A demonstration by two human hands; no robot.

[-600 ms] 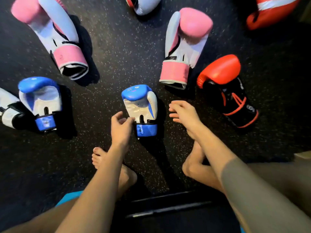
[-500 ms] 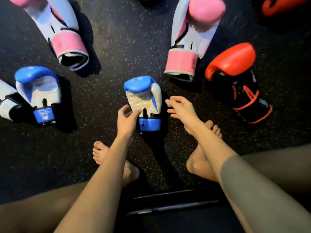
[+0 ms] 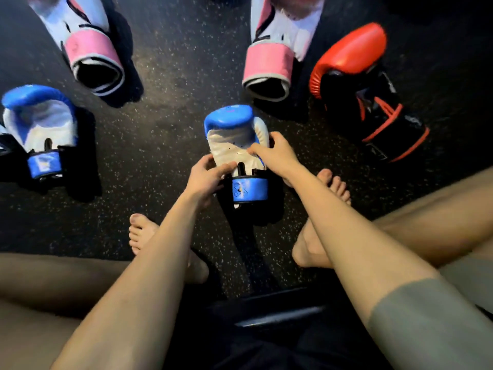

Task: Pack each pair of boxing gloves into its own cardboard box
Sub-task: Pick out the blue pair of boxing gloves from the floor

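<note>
A person sits cross-legged on a dark speckled floor (image 3: 165, 124), bare feet tucked in, with boxing gloves spread around in front. Both hands are on the middle blue-and-white glove (image 3: 236, 145), which lies palm side up on the floor just beyond the feet, its blue cuff pointing back toward the person. The left hand (image 3: 204, 177) has its grip closed on the glove's lower left edge, thumb over the white palm near the wrist opening. The right hand (image 3: 277, 156) grips the glove's right side, fingers laid across the white palm and wrapped around the thumb part. A second blue-and-white glove (image 3: 40, 129) lies well apart at the left edge. Two pink-and-white gloves sit farther away, one at upper left (image 3: 90, 49) and one at upper middle (image 3: 272, 57), cuffs facing the person. A red-and-black glove (image 3: 365, 92) lies just to the right of the upper-middle pink one.
</note>
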